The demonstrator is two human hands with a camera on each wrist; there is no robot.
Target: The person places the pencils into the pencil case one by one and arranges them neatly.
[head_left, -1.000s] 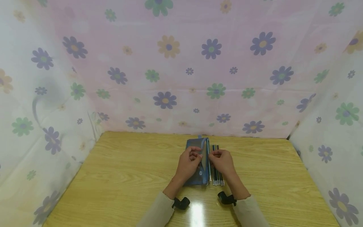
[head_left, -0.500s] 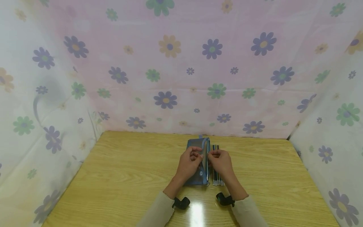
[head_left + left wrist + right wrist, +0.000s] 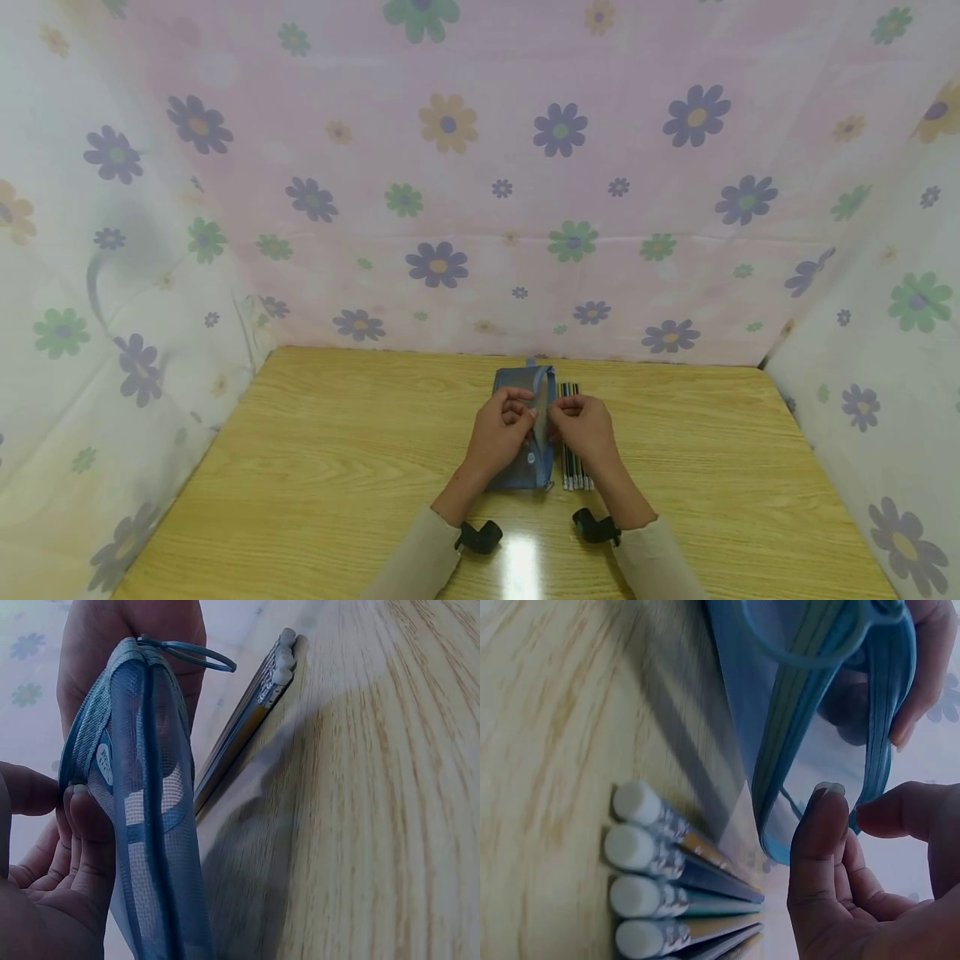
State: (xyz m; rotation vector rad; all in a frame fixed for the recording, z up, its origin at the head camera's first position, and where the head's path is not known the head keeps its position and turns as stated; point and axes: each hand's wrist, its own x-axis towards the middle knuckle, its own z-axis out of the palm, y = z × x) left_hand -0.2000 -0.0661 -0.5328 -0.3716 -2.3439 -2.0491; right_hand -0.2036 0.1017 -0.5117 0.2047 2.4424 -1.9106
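A blue mesh zip pencil case (image 3: pixel 517 475) lies near the table's back, its zipped side open. My left hand (image 3: pixel 498 433) pinches the case's left zip edge between thumb and forefinger, as the left wrist view shows. At the right edge of the opening, my right hand (image 3: pixel 588 429) pinches the zip tape (image 3: pixel 881 742) with thumb and forefinger; the thumb overlaps the gap. A ring pull (image 3: pixel 199 656) hangs at the near end of the zip. Right of the case, several striped pencils (image 3: pixel 576 475) lie side by side, white erasers (image 3: pixel 634 847) toward me, partly hidden under my right hand.
The wood-grain table (image 3: pixel 360 450) runs up to a flowered cloth (image 3: pixel 480 208) at the back, with cloth at both sides. Black wrist mounts (image 3: pixel 480 537) sit below both hands. A bright light reflection (image 3: pixel 520 567) shows on the table in front.
My right hand has shifted slightly left, from beside the pencils to the zip edge, and the opening looks a little wider. My left hand has stayed in place.
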